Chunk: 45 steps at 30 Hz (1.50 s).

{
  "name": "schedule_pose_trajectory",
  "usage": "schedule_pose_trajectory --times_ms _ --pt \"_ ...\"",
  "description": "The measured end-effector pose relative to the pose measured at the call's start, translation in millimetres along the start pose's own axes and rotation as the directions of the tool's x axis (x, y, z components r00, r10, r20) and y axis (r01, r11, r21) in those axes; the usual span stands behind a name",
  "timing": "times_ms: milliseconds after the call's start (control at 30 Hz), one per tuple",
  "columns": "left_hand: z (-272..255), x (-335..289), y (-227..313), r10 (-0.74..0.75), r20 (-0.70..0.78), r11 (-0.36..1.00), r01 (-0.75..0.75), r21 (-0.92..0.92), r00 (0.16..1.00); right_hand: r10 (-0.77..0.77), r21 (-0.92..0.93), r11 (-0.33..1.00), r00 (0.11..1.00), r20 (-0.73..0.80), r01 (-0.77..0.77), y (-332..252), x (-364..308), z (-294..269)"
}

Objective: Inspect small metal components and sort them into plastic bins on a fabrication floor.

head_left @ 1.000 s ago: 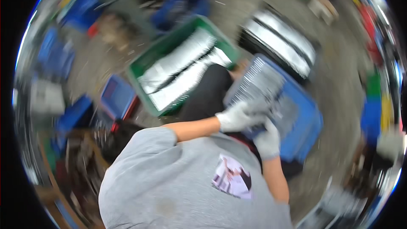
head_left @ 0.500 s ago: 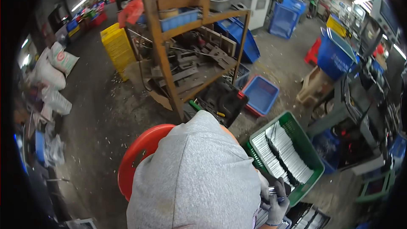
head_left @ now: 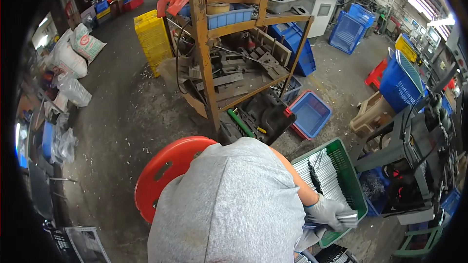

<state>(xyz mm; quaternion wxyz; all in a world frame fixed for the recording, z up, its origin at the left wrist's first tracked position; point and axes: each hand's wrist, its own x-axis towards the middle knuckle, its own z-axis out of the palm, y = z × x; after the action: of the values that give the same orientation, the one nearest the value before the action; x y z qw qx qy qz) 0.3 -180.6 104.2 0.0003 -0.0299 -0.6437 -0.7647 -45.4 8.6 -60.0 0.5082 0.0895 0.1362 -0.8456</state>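
Note:
My left hand (head_left: 330,212), in a pale work glove, grips a small bundle of silver metal strips (head_left: 349,219). It is above the near end of a green crate (head_left: 352,161). Inside the crate, slim shiny metal strips (head_left: 330,178) stand packed in two rows with a dark gap between them. My right hand (head_left: 310,238), in a grey glove, is just below the left one, close to the crate's near edge. My grey shirt and the left hand hide most of its fingers. More silver pieces (head_left: 303,257) show at the bottom edge.
A red round stool (head_left: 163,175) stands at my left. Ahead are an open black tool case (head_left: 270,117), a rusty metal shelf (head_left: 210,83) of metal parts and a blue tub (head_left: 312,112). A machine (head_left: 404,141) stands at the right. A black crate (head_left: 336,253) is below the green one.
My left hand has come out from beside my shirt, moving right over the crate's near end with the metal strips. The right hand is now mostly hidden. My view has shifted slightly.

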Motion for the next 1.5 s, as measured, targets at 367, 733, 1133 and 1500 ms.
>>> schedule_pose_trajectory --times_ms 367,733,1133,1500 --pt "6.5 24.9 -43.5 0.103 0.088 0.992 -0.096 -0.076 0.991 0.236 0.148 0.958 0.969 0.072 -0.245 -24.7 7.2 -2.0" --pt "20.2 35.3 -59.1 0.001 0.232 1.0 0.001 -0.007 0.973 0.102 -0.419 0.908 0.973 0.205 -0.007 -15.9 -45.4 -29.4" --pt "-9.0 26.0 -78.0 -0.027 0.112 1.0 0.028 -0.012 0.993 -0.245 -0.791 0.611 0.957 -0.155 0.028 19.2 -23.2 -45.2" --pt "-20.4 27.4 -76.5 -0.194 0.08 0.974 0.182 0.137 0.978 -0.263 -0.747 0.664 0.931 -0.253 -0.015 24.4 -26.9 -68.4"
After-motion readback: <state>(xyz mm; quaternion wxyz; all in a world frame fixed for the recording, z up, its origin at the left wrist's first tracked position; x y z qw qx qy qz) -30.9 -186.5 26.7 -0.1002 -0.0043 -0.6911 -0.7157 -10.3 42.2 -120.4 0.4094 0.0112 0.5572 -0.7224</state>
